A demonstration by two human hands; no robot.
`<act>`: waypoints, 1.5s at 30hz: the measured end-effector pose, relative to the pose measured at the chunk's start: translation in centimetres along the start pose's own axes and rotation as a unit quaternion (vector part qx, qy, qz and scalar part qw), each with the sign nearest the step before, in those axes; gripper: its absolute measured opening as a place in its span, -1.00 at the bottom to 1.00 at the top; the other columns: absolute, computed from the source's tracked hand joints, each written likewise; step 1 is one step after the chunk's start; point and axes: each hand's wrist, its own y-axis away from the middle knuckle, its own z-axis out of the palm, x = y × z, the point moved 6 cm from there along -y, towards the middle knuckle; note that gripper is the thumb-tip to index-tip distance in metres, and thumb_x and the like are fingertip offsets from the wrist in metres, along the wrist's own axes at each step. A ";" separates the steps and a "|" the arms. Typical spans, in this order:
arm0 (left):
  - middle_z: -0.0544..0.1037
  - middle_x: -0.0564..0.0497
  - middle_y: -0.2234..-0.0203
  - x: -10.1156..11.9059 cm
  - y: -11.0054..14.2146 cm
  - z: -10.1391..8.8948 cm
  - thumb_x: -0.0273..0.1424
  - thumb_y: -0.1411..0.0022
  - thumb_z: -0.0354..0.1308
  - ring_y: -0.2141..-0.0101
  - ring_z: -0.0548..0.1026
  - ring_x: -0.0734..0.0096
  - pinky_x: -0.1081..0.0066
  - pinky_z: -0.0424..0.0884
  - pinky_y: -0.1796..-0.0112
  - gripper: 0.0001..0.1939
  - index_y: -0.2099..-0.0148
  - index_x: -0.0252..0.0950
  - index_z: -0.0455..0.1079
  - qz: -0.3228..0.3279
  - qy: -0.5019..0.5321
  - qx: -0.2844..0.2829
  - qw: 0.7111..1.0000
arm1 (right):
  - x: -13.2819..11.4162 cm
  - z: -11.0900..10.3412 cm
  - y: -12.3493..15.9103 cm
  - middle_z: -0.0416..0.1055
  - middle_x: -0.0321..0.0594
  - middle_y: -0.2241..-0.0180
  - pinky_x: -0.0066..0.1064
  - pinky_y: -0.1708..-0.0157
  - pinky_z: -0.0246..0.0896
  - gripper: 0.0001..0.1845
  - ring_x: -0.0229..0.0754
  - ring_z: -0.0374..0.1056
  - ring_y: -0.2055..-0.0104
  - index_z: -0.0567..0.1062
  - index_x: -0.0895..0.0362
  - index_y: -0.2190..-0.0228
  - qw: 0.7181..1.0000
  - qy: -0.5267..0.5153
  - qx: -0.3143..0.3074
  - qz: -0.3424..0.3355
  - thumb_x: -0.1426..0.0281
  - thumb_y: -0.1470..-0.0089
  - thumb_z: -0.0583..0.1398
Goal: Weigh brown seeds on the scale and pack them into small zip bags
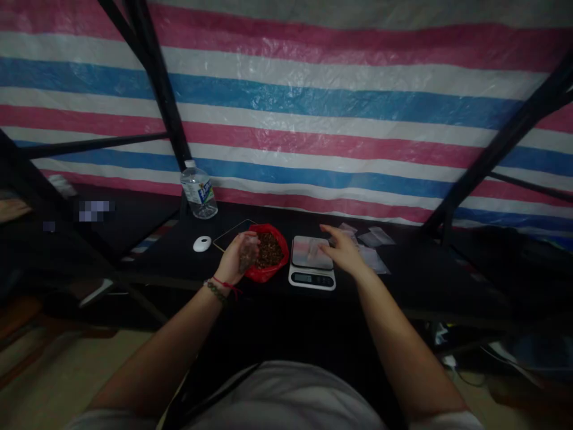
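Note:
My left hand [231,260] is closed around a small clear plastic bag [249,253] with brownish contents, at the left side of an open red bag [265,276]. Loose brown granules or dried pieces [270,249] fill the red bag; their exact kind cannot be made out. A white kitchen scale [312,279] with a shiny square plate stands just right of it, its display too dim to read. Over the plate's right edge my right hand [344,252] is open, fingers apart and holding nothing. Whether its fingertips touch the plate is unclear.
Several flat clear plastic bags [375,260] lie right of the scale. Left of the red bag are a white computer mouse [202,243], a thin rectangular frame outline [219,241] and a water bottle [199,191]. Black metal posts [161,89] flank the table. Another person's hand [13,209] shows far left.

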 end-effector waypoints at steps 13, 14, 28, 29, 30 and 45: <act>0.52 0.03 0.41 -0.3 -0.1 0.0 -0.17 -0.12 0.19 0.52 0.47 0.53 0.55 0.37 0.54 -0.65 0.15 -0.32 0.40 0.008 -0.040 -0.001 0.999 | 5.8 5.6 -0.1 0.48 -0.07 0.09 -0.05 -0.17 0.03 -0.48 0.01 0.31 -0.06 0.44 0.17 0.00 0.991 0.108 -0.052 0.058 0.40 0.06 0.25; 0.52 0.03 0.41 -0.3 -0.1 -0.1 -0.17 -0.11 0.20 0.52 0.47 0.53 0.55 0.38 0.54 -0.65 0.16 -0.32 0.40 0.010 -0.042 0.001 0.999 | 5.9 5.6 0.0 0.49 -0.08 0.13 -0.07 -0.16 0.04 -0.48 0.01 0.31 -0.05 0.44 0.17 -0.01 0.991 0.110 -0.048 0.052 0.40 0.06 0.25; 0.52 0.02 0.40 -0.6 -0.3 -0.3 -0.13 -0.06 0.23 0.50 0.46 0.52 0.54 0.37 0.50 -0.61 0.16 -0.32 0.42 0.023 -0.070 0.012 0.997 | 6.4 4.9 1.0 0.49 -0.11 0.18 -0.18 -0.05 0.16 -0.42 -0.06 0.36 0.10 0.40 0.20 -0.05 0.993 0.103 -0.031 0.039 0.44 0.08 0.20; 0.52 0.02 0.40 -0.6 -0.3 -0.3 -0.14 -0.06 0.23 0.50 0.46 0.52 0.54 0.37 0.50 -0.61 0.16 -0.31 0.42 0.024 -0.072 0.014 0.997 | 6.5 4.8 1.1 0.49 -0.12 0.19 -0.18 -0.03 0.18 -0.38 -0.07 0.36 0.12 0.37 0.19 -0.08 0.994 0.100 -0.031 0.045 0.43 0.09 0.20; 0.52 0.02 0.39 -0.5 -0.3 -0.3 -0.14 -0.06 0.23 0.50 0.46 0.52 0.54 0.37 0.49 -0.61 0.16 -0.31 0.41 0.027 -0.074 0.016 0.997 | 6.6 4.7 1.2 0.49 -0.13 0.20 -0.18 -0.02 0.19 -0.34 -0.08 0.37 0.13 0.33 0.19 -0.11 0.994 0.095 -0.028 0.051 0.43 0.09 0.20; 0.52 0.02 0.37 0.2 -0.1 -0.2 -0.14 -0.10 0.20 0.49 0.45 0.53 0.55 0.36 0.50 -0.63 0.14 -0.30 0.41 0.041 -0.082 0.004 0.996 | 5.9 3.0 1.5 0.49 -0.11 0.18 -0.16 0.04 0.24 -0.58 -0.04 0.37 0.11 0.47 0.14 0.10 0.996 0.063 0.055 0.044 0.35 0.07 0.22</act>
